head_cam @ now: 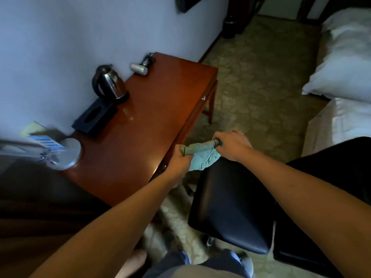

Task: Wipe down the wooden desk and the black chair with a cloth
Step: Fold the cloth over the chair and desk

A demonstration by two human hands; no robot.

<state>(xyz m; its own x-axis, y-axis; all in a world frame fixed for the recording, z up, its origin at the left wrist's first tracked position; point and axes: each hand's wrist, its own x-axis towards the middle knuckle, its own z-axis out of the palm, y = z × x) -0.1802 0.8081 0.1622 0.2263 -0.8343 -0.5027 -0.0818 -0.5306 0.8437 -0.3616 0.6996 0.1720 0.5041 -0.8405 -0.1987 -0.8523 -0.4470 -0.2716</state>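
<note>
Two hands | left hand (pixel 181 157), right hand (pixel 230 145) fingers gripping crumpled green cloth (pixel 200 155) | over padded black chair (pixel 230 207)

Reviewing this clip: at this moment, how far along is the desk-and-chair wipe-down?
Done: nothing can be confirmed; the wooden desk shines, but no wipe marks show. In hand: the left hand and right hand both grip the green cloth, held between them above the black chair seat's edge, off both surfaces. Left: apparently the chair, possibly the desk.
</note>
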